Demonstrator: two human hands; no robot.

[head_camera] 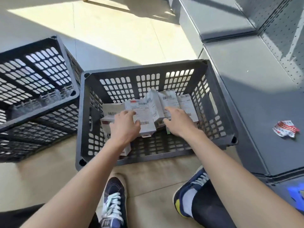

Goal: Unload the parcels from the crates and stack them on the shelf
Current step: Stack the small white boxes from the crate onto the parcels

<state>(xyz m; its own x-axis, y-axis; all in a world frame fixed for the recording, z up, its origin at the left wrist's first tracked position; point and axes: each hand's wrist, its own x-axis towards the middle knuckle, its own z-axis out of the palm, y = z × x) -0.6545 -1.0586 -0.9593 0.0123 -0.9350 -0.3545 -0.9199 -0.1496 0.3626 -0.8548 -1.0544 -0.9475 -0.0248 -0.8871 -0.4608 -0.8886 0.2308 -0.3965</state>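
Inside the grey crate, white parcels are touched by the left hand and right hand, fingers loosely spread, nothing clasped.

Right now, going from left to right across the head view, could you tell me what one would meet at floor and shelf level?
Empty black crate → grey crate holding the parcels, both hands in it → grey shelf → crumpled red-and-white wrapper.

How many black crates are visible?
2. One crate stands before the person, holding parcels; the other crate lies tipped at the left.
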